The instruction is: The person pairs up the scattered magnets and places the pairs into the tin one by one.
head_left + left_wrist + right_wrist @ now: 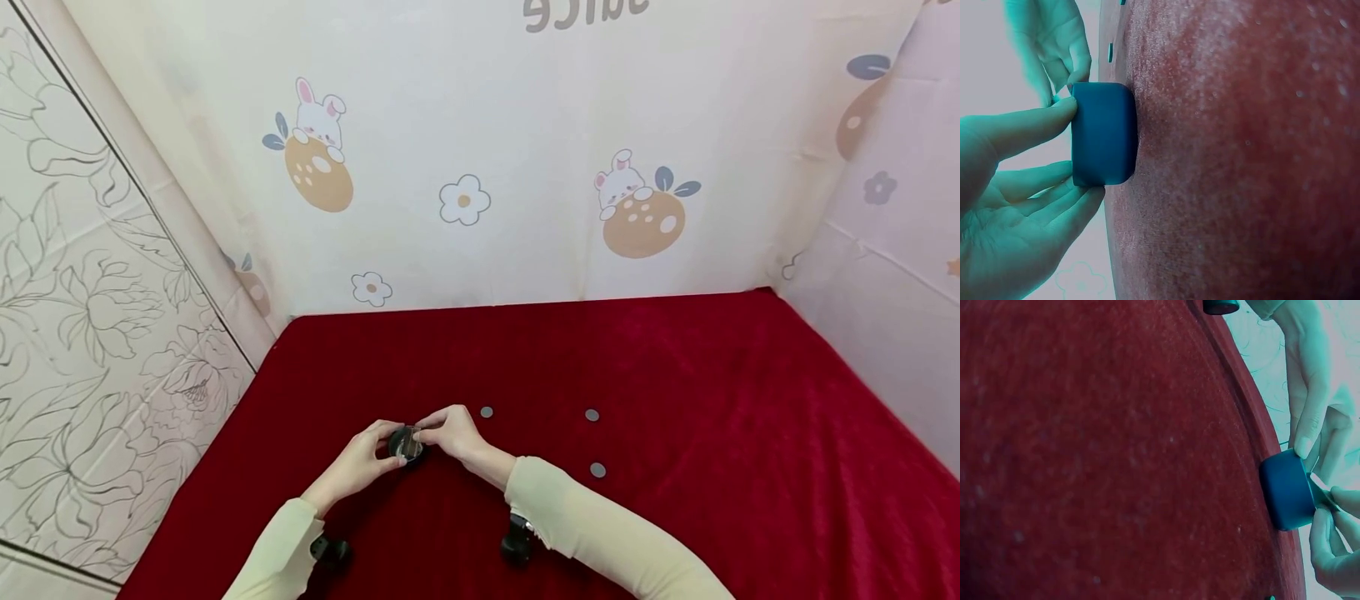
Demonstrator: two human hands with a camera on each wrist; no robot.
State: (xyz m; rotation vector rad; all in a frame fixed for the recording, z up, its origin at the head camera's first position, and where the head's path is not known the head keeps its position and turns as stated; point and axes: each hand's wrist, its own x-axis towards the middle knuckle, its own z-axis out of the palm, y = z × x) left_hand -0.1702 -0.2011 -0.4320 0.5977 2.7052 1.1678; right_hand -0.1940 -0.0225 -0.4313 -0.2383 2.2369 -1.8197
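A small dark round box (403, 446) stands on the red cloth (675, 375). My left hand (375, 454) grips its side between thumb and fingers; the left wrist view shows the thumb (1035, 125) and fingers (1066, 206) on the box (1102, 134). My right hand (438, 433) pinches a thin flat pale piece (1321, 490) at the top of the box (1285, 487). Whether that piece is a coin I cannot tell. Three grey coins lie on the cloth to the right: one (487, 412), another (592, 415) and a third (597, 470).
Cartoon-print fabric walls (525, 167) close off the back and right of the cloth. A tiled wall (90, 333) stands on the left. Black wrist cameras (517, 542) sit under both sleeves near the front edge.
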